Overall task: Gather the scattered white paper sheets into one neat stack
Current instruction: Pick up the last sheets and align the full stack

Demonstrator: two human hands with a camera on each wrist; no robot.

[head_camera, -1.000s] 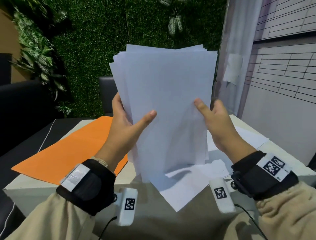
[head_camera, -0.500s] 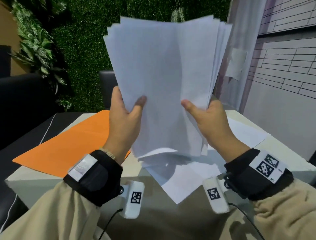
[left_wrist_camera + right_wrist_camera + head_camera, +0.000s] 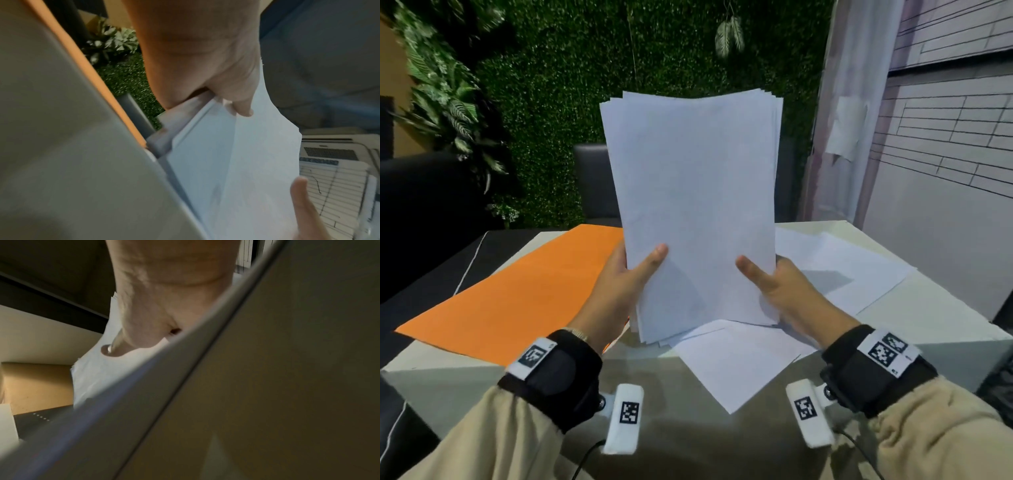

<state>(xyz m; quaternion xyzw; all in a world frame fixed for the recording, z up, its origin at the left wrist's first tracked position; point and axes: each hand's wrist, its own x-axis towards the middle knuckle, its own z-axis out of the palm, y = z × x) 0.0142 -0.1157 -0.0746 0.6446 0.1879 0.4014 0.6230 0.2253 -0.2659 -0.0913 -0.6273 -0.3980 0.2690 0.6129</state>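
Note:
A stack of white paper sheets point(image 3: 695, 192) stands upright on its lower edge on the table, its top edges nearly level. My left hand point(image 3: 626, 277) grips the stack's left side, thumb on the front. My right hand point(image 3: 774, 284) grips the right side the same way. The fingers behind the sheets are hidden. In the left wrist view the left hand point(image 3: 236, 104) pinches the white stack point(image 3: 236, 162). In the right wrist view the right hand point(image 3: 144, 331) holds the sheets point(image 3: 98, 369). Loose white sheets point(image 3: 732, 359) lie under the stack, and more loose sheets point(image 3: 842, 260) lie at the right.
A large orange sheet point(image 3: 517, 294) covers the left of the white table point(image 3: 945, 318). One loose sheet hangs over the table's near edge. A dark chair point(image 3: 592, 181) and a green hedge wall stand behind. A grey wall rises on the right.
The stack has come down from mid-air until its lower edge rests on the table. Its fanned top edges have drawn closer together. Both hands dropped with it.

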